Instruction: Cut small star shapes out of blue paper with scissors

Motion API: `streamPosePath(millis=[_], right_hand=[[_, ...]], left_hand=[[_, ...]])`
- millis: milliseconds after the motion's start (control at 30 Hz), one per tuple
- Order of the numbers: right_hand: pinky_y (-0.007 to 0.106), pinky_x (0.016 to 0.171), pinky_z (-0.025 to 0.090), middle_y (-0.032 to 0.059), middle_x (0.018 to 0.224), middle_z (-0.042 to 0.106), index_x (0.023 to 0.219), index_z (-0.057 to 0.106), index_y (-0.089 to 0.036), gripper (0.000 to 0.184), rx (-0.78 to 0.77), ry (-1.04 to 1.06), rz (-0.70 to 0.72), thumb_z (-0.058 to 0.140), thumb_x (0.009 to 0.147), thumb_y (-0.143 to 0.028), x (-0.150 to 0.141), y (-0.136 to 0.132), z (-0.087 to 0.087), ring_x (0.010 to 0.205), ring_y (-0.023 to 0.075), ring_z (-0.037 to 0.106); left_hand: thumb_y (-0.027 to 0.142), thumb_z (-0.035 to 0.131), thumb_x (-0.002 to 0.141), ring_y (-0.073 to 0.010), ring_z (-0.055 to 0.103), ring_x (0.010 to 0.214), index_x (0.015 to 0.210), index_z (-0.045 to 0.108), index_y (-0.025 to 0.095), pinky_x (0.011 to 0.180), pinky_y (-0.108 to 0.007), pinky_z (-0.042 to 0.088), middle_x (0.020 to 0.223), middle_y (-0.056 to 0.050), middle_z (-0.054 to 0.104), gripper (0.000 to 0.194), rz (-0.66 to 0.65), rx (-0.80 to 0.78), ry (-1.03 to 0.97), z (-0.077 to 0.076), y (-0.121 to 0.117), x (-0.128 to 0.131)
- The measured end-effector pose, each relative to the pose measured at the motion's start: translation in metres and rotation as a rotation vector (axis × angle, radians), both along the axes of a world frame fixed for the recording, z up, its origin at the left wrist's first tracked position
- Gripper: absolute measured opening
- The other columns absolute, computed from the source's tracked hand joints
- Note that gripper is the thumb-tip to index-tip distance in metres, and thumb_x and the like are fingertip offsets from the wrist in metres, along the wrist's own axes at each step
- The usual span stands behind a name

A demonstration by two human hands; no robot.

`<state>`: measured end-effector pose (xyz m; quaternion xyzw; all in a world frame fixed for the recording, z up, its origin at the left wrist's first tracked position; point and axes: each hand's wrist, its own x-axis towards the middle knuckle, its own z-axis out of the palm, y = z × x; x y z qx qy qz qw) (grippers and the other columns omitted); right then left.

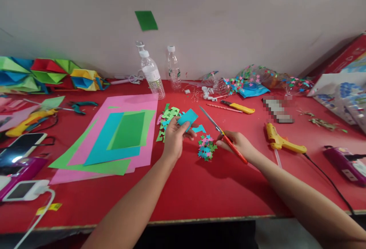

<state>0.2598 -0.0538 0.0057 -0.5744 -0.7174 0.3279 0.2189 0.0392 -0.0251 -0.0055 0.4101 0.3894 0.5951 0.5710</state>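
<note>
Between the thumb and fingers of my left hand [175, 136] is a small blue piece of paper [188, 118]. My right hand [237, 144] holds a pair of scissors [219, 128] with red handles, its blades pointing up and left toward the paper but apart from it. Below the scissors lies a small heap of paper stars [207, 148] in pink, blue and green. Cut paper scraps [168, 115], mostly light green, are piled beside and partly behind my left hand. A blue scrap [199, 128] rests between the two hands.
Coloured paper sheets [145, 161] are stacked at left. Plastic bottles [152, 74] stand by the wall. A yellow cutter knife [241, 107], a phone [277, 110], a yellow glue gun [283, 140] with its cord and a purple power strip [345, 163] lie at right. The red table's front edge [200, 220] is near me.
</note>
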Motion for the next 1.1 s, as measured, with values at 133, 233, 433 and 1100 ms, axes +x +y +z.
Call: streamPosePath(millis=[133, 233, 433, 1100], right_hand=[[0.025, 0.052, 0.030, -0.0017, 0.057, 0.049, 0.065, 0.054, -0.019, 0.048, 0.001, -0.092, 0.035, 0.059, 0.077, -0.066, -0.006, -0.003, -0.005, 0.054, 0.0121, 0.038], [0.025, 0.051, 0.027, -0.0025, 0.058, 0.044, 0.066, 0.050, -0.020, 0.050, -0.015, -0.160, 0.074, 0.054, 0.079, -0.068, -0.008, -0.006, -0.004, 0.054, 0.0118, 0.034], [0.024, 0.052, 0.029, -0.0029, 0.060, 0.040, 0.065, 0.045, -0.020, 0.055, -0.037, -0.082, 0.133, 0.048, 0.080, -0.073, -0.008, -0.009, 0.001, 0.056, 0.0116, 0.033], [0.024, 0.049, 0.029, -0.0038, 0.060, 0.035, 0.065, 0.042, -0.019, 0.051, -0.135, 0.077, 0.213, 0.050, 0.085, -0.066, -0.010, -0.016, -0.001, 0.055, 0.0105, 0.032]], left_hand=[[0.029, 0.070, 0.073, -0.0106, 0.063, 0.047, 0.084, 0.047, 0.019, 0.042, -0.019, 0.045, 0.071, -0.001, 0.073, 0.027, 0.005, -0.009, -0.033, 0.001, -0.001, 0.002], [0.028, 0.073, 0.068, -0.0117, 0.064, 0.046, 0.081, 0.049, 0.018, 0.045, -0.020, 0.048, 0.065, 0.001, 0.071, 0.030, -0.037, -0.060, -0.080, 0.001, -0.001, 0.002], [0.029, 0.072, 0.070, -0.0136, 0.066, 0.053, 0.081, 0.059, 0.015, 0.053, -0.025, 0.053, 0.065, -0.002, 0.071, 0.022, -0.162, -0.066, -0.034, 0.001, -0.003, 0.000], [0.032, 0.065, 0.081, -0.0114, 0.062, 0.050, 0.083, 0.062, 0.017, 0.047, -0.023, 0.049, 0.070, -0.004, 0.072, 0.016, -0.076, 0.022, 0.023, 0.007, -0.013, 0.007]])
